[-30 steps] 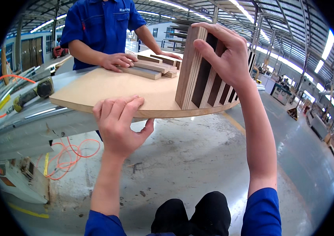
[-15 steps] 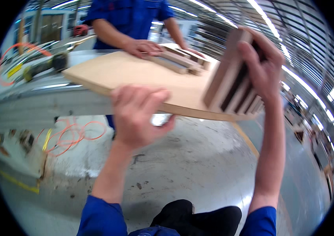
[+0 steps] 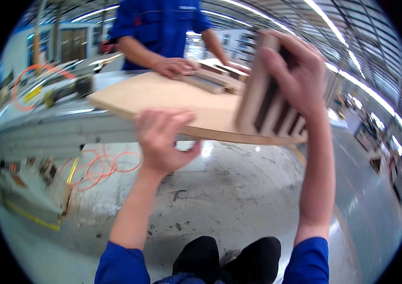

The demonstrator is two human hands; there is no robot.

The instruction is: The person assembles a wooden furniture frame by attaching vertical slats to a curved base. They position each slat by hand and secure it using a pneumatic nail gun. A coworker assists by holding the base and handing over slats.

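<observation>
striped wood stack (image 3: 248, 97) standing nearly upright toward the right end of the pale board (image 3: 144, 94), by its near edge; base contact too blurred to tell. gripped near the top by right hand (image 3: 299, 78), thumb on the near side, fingers over the upper end. left hand (image 3: 161, 137) clasped over the board's near edge, fingers above, thumb below. toward the far edge, wood strips (image 3: 210, 79), co-worker's hand (image 3: 176, 67) against them. beyond the board's left corner, power tool (image 3: 71, 90) on grey metal worktop (image 3: 49, 125).

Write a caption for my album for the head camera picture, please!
Left hand at a pale board's edge, right hand gripping striped wooden pieces, co-worker in blue standing opposite.
</observation>
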